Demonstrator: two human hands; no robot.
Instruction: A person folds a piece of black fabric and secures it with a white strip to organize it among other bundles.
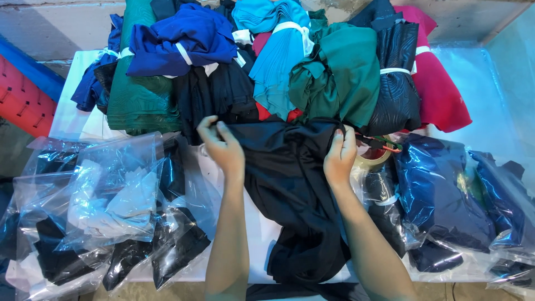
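A black garment (290,184) lies crumpled on the white table (72,111), stretched between both hands and hanging over the near edge. My left hand (223,146) pinches its upper left edge. My right hand (339,156) grips its upper right edge, next to a roll of tape (374,159) and a pair of scissors (382,143) with green and red handles.
Behind the garment sits a pile of tied bundles: blue (184,39), dark green (139,95), turquoise (278,56), green (343,72), black (398,78), pink (443,89). Clear plastic bags with dark clothes lie at the left (111,206) and right (440,195). A red crate (19,100) stands far left.
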